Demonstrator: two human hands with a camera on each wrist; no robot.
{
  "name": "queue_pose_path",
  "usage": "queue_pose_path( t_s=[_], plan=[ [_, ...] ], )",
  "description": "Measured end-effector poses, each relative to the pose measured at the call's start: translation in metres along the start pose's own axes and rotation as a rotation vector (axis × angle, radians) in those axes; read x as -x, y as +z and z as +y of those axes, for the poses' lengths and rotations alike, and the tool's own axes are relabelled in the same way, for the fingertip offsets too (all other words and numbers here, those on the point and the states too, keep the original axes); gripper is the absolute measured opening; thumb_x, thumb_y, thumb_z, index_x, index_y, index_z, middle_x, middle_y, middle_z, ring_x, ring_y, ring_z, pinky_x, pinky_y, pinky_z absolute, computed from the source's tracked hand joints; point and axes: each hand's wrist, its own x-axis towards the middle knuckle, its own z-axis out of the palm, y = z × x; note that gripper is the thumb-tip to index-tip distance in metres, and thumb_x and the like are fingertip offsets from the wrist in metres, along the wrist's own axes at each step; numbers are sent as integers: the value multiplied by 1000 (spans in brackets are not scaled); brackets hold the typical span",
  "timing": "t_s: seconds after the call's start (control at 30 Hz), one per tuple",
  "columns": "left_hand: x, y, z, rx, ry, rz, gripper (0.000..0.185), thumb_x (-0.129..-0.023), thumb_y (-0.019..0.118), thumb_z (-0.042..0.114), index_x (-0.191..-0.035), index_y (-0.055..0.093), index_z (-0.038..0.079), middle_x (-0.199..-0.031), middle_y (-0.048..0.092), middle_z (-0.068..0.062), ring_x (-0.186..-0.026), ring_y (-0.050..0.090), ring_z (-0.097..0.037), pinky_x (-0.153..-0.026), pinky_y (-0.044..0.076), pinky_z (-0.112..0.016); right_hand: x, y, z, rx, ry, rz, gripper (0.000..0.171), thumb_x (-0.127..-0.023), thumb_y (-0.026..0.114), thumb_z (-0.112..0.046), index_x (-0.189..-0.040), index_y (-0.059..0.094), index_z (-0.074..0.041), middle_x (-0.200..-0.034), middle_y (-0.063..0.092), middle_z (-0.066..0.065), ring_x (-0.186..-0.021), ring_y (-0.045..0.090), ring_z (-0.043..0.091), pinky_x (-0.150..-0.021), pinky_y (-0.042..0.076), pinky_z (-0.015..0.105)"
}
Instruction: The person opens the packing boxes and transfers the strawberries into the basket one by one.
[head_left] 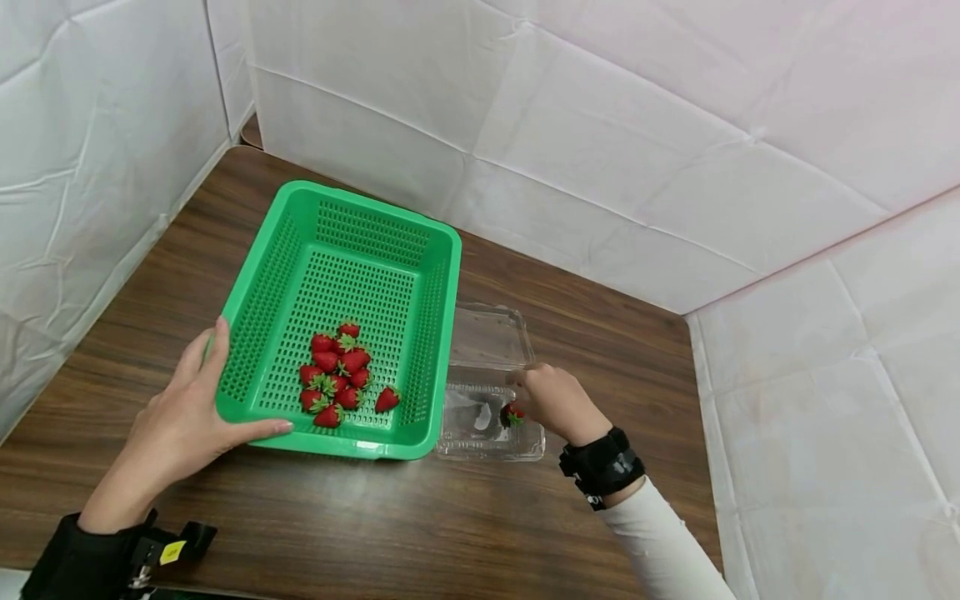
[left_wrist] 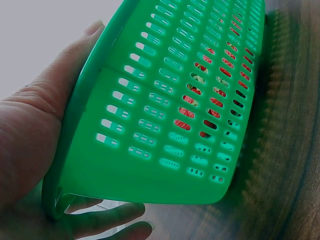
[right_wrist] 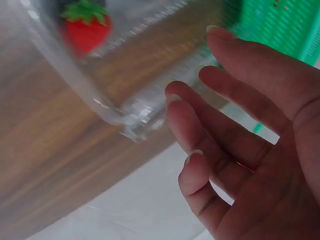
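Observation:
My left hand (head_left: pixel 180 421) holds the near left corner of a green perforated basket (head_left: pixel 365 448), the thumb along the near rim and the other fingers at the left side. In the left wrist view, fingers (left_wrist: pixel 112 220) reach below the rim. Inside the basket lies a cluster of red strawberries (head_left: pixel 352 361), with one strawberry (head_left: pixel 387 399) apart on the right. A clear plastic clamshell (head_left: pixel 491 454) stands open beside the basket. One strawberry (right_wrist: pixel 87 30) sits in its tray. Above the tray's right side, my right hand (head_left: pixel 557 402) has loosely bent fingers, apart from that strawberry.
Everything stands on a dark wood-grain table (head_left: pixel 420 525). White sheeted walls (head_left: pixel 570 183) rise behind it and on both sides. The clamshell's lid (head_left: pixel 491 333) lies folded back toward the wall, close to the basket's right side.

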Motion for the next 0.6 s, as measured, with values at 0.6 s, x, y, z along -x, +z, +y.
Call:
queue_pose_path(
  t_s=[0.6],
  plan=[
    [-1, 1, -1, -1, 6, 13, 138, -67, 80, 61, -155, -16, 15, -159, 3, -28, -110, 45, -61, -56, 43, -52, -6, 43, 1, 31, -53, -82, 24, -85, 64, 9, -106, 69, -2, -95, 65, 12, -79, 66, 22, -60, 50, 30]
  ],
)
